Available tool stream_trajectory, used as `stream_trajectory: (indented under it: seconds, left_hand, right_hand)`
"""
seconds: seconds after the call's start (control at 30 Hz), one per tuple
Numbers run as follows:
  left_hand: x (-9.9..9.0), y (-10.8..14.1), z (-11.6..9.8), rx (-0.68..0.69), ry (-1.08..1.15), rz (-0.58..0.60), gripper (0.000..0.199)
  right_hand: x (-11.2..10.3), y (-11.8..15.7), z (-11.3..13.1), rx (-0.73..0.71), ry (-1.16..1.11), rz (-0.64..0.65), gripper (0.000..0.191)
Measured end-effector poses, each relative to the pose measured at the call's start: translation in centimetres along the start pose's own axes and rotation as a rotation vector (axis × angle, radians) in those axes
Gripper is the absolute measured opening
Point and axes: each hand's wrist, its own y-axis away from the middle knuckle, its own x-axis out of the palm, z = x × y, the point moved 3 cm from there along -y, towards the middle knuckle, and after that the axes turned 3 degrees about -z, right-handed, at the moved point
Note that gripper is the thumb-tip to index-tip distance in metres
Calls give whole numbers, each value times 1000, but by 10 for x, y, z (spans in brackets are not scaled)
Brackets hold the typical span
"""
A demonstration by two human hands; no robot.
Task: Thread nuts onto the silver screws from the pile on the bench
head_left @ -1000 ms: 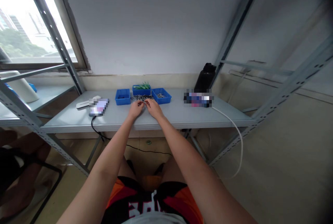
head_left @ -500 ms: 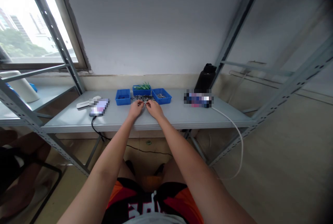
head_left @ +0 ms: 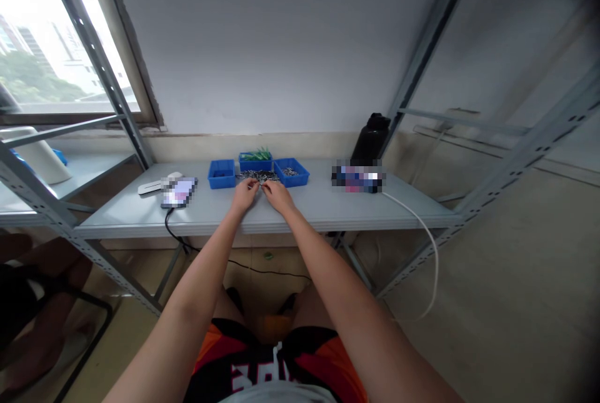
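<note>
My left hand (head_left: pixel 245 194) and my right hand (head_left: pixel 277 194) rest close together over the grey shelf (head_left: pixel 319 209), fingertips nearly meeting. Both have their fingers pinched; whatever lies between them is too small to make out. Just beyond the fingertips spreads a pile of small dark and silvery pieces (head_left: pixel 257 175). Around this pile stand three blue bins. The left bin (head_left: pixel 222 185) has a few dark things at its bottom, the back bin (head_left: pixel 255 165) holds green strips (head_left: pixel 257 154), and the right bin (head_left: pixel 300 180) contains small silvery pieces (head_left: pixel 289 172).
A phone (head_left: pixel 179 192) with a black cable lies on the left beside a white object (head_left: pixel 150 188). To the right are a blurred-out device (head_left: pixel 357 179) with a white cable (head_left: pixel 434 247) and a black bottle (head_left: pixel 371 140). Metal uprights frame the shelf. Another person's legs (head_left: pixel 56 322) show at lower left.
</note>
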Motion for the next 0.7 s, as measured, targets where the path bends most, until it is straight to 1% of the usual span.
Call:
stream_trajectory:
  seconds: [0.27,0.43,0.57,0.7]
  left_hand:
    - [-3,3,-6,35,51,-15,14]
    - [-5,4,-7,9,69,-55,10]
    - [-4,3,-6,10,56,-42,10]
    - [-2,3,-5,3,36,-16,14]
  right_hand:
    - [1,0,1,-49,-65,7,21]
    - [-2,1,3,2,-82,-22,22]
    - [-4,2,3,56,-93,-38,24]
    - [-7,2,3,80,-122,-56,26]
